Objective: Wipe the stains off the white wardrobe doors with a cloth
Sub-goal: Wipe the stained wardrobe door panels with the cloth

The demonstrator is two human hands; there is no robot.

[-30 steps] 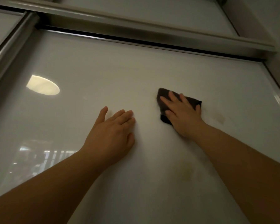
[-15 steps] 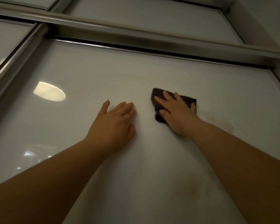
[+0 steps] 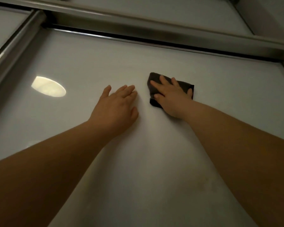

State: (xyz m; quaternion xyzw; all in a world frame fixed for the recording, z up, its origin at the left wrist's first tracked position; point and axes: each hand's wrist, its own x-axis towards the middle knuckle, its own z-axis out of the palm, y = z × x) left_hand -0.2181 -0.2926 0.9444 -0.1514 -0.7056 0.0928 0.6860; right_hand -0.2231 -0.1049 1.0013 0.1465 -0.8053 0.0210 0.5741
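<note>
A glossy white wardrobe door [image 3: 92, 63] fills the view, seen from below. My right hand [image 3: 170, 97] presses a dark folded cloth [image 3: 152, 81] flat against the door with straight, spread fingers. Most of the cloth is hidden under that hand. My left hand [image 3: 116, 107] rests flat on the door just left of the cloth, fingers straight and together. A faint brownish stain [image 3: 205, 184] shows low on the door, between my forearms.
A metal top rail [image 3: 138, 25] runs across above the door. A vertical metal frame [image 3: 11, 51] separates it from the neighbouring panel on the left. A bright oval reflection of a lamp [image 3: 48, 86] sits left of my left hand.
My right hand has slid the cloth a little to the left and upward on the door. The left hand stays flat in place; the view has tilted slightly.
</note>
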